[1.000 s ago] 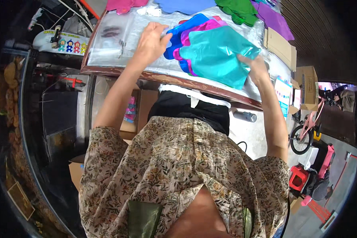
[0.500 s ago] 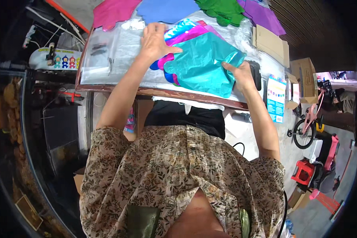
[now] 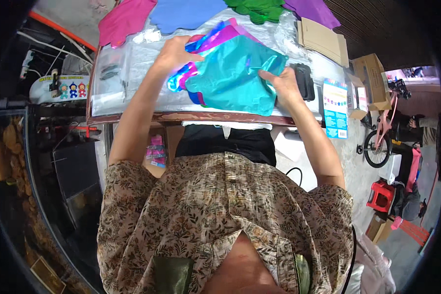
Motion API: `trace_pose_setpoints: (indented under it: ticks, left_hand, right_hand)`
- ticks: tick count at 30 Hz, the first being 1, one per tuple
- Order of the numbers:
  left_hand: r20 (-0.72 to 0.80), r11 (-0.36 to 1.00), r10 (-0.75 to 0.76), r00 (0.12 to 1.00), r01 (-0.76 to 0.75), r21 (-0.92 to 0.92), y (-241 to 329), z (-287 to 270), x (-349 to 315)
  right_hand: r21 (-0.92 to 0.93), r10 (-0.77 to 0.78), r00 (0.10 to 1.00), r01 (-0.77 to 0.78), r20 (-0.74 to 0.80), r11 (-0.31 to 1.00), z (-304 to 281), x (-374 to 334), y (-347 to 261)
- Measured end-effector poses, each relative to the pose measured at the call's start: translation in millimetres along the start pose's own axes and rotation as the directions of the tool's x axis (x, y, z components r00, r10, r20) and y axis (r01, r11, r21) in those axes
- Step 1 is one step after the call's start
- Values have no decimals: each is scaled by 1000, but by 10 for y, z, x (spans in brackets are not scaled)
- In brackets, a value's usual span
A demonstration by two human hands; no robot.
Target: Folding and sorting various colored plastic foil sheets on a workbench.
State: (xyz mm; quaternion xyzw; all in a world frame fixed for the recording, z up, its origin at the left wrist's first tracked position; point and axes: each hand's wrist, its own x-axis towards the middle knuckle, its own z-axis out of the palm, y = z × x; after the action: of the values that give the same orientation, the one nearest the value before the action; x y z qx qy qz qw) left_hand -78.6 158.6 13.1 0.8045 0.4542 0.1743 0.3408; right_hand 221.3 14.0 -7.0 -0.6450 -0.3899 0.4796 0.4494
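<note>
Between my hands is a layered stack of shiny, scalloped-edged foil pieces (image 3: 235, 73), with teal on top and magenta, blue and purple layers showing at the left and far edges. My left hand (image 3: 174, 55) is closed on the stack's left edge, thumb over the top. At the right edge, my right hand (image 3: 283, 87) pinches the teal layer with its thumb on top; its other fingers are hidden beneath. The stack looks tilted and slightly raised over the table (image 3: 147, 100), which is covered in clear plastic.
Pink (image 3: 127, 22), blue (image 3: 186, 14), green (image 3: 257, 10) and purple (image 3: 313, 11) pieces lie along the far side. Right of my hands are a black tray-like object (image 3: 305, 81), flat brown cardboard (image 3: 323, 40) and a blue-and-white printed package (image 3: 335, 108). Cardboard boxes (image 3: 372, 81) stand beyond the table.
Both hands and the foil stack have shifted slightly left relative to the table's far pieces. The stack's left edge is bent and gathered more under my left hand. The view has also moved a little.
</note>
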Motion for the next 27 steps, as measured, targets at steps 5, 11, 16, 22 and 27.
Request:
trace_pose_setpoints:
  ticks: [5,11,16,22,27]
  left_hand:
    - [129,994,112,985,-112,-10,-198,-271,156]
    - [-56,995,37,998,-32,93,-184,-278,69]
    - [-264,989,116,957,-86,124,-458,-379,-615]
    - [-229,900,299,927,-194,391,-28,6,-1160]
    - [-251,899,261,932,-140,415,211,435,-1093]
  right_hand:
    - [39,-2,996,-2,94,999,168,9,18]
    - [51,6,1000,-7,18,999,57,-143,-66]
    - [103,16,1000,-16,4,995,-10,-173,-114]
    - [60,-31,999,32,-16,998,-77,-87,-66]
    - [40,-50,998,52,-43,998,-106,-42,-34]
